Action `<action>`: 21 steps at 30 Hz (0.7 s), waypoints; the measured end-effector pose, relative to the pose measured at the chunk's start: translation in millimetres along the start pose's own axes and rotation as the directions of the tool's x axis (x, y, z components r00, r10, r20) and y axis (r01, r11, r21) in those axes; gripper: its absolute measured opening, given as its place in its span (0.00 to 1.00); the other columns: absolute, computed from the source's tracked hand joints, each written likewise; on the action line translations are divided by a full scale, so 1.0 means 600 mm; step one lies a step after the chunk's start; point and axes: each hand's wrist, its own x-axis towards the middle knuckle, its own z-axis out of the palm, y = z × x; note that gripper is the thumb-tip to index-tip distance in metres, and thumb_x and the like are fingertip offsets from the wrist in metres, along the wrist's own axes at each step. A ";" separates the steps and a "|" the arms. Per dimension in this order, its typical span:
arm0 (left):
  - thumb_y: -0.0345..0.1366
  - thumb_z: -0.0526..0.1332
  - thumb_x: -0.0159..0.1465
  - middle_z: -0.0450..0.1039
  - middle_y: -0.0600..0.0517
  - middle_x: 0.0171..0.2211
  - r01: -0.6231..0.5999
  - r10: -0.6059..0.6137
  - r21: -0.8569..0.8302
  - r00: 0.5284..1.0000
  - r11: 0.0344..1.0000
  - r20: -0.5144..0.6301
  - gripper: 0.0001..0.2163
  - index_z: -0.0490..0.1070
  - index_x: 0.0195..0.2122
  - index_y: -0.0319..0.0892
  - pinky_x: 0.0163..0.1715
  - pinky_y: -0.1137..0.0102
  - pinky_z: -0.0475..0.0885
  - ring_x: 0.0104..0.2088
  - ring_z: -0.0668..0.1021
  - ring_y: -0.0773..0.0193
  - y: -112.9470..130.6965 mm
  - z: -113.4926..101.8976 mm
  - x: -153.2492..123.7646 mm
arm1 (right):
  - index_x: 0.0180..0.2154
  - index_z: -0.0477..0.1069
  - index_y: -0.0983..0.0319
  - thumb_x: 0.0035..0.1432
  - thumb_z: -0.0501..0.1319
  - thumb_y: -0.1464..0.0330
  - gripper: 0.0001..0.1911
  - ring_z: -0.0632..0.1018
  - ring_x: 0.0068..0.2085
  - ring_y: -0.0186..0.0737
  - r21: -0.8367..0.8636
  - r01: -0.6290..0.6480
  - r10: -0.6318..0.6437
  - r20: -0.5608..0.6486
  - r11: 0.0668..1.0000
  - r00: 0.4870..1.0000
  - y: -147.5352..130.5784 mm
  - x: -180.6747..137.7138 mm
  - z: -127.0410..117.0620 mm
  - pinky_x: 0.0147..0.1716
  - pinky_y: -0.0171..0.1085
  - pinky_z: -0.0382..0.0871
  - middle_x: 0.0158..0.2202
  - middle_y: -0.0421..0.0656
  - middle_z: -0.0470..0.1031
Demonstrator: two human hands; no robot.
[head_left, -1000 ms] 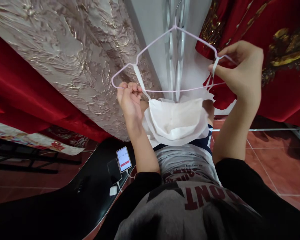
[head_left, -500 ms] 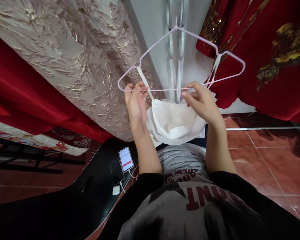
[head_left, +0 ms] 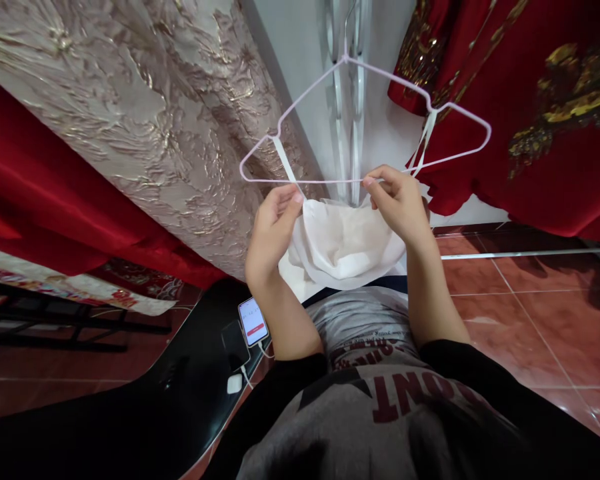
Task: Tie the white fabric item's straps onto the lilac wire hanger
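A pale pink hanger [head_left: 325, 181] is held up in front of me, its hook rising toward the top of the view. From its two notches hangs a white garment [head_left: 350, 240] by thin straps. My left hand [head_left: 274, 223] pinches the left strap [head_left: 284, 159] just under the hanger's bottom bar, close to the garment's top edge. On the bottom bar, right of centre, my right hand [head_left: 395, 197] has thumb and fingers closed. The right strap [head_left: 424, 143] passes behind that hand's far side. The garment's lower part hangs before my lap.
A gold-textured pale fabric [head_left: 145, 133] hangs on the left beside red cloth [head_left: 55, 193]. Red cloth with gold decoration [head_left: 535, 133] hangs on the right. White metal poles [head_left: 347, 113] stand behind the hanger. Two phones, one lit [head_left: 253, 321], lie on a black surface [head_left: 130, 400].
My left hand has dropped from the hanger's bottom bar and turned, closing its fingers on the left strap. The right hand stays on the bar. The hanger has shifted only slightly.
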 end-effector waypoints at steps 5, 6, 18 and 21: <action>0.38 0.71 0.70 0.81 0.47 0.46 0.011 -0.014 -0.050 0.998 0.999 -0.068 0.06 0.78 0.45 0.45 0.53 0.63 0.79 0.48 0.83 0.57 -0.028 0.014 0.009 | 0.34 0.72 0.57 0.68 0.62 0.62 0.09 0.61 0.22 0.30 -0.009 0.005 -0.005 -0.010 1.000 1.000 0.001 0.001 0.000 0.26 0.36 0.53 0.19 0.33 0.61; 0.38 0.71 0.70 0.81 0.48 0.45 0.020 -0.024 -0.069 0.998 0.997 -0.059 0.06 0.78 0.45 0.46 0.51 0.64 0.79 0.46 0.83 0.58 -0.028 0.014 0.010 | 0.34 0.72 0.57 0.69 0.62 0.62 0.09 0.61 0.22 0.31 -0.003 0.005 -0.005 -0.014 1.000 1.000 0.002 0.001 0.000 0.25 0.36 0.53 0.19 0.33 0.61; 0.33 0.70 0.69 0.83 0.46 0.38 0.084 -0.096 -0.404 0.995 0.911 -0.009 0.10 0.71 0.31 0.43 0.20 0.75 0.64 0.22 0.69 0.70 0.028 0.014 0.000 | 0.34 0.71 0.57 0.67 0.65 0.61 0.10 0.58 0.21 0.30 0.019 0.038 -0.037 -0.054 0.999 0.998 0.017 0.006 -0.002 0.26 0.37 0.51 0.18 0.31 0.57; 0.36 0.63 0.73 0.83 0.40 0.46 -0.010 -0.053 -0.728 0.997 0.685 -0.064 0.14 0.70 0.29 0.41 0.19 0.79 0.63 0.24 0.70 0.71 0.068 -0.001 0.002 | 0.34 0.72 0.57 0.66 0.66 0.57 0.13 0.60 0.21 0.30 0.030 0.046 -0.044 -0.048 0.998 0.998 0.019 0.006 -0.004 0.26 0.37 0.51 0.18 0.32 0.58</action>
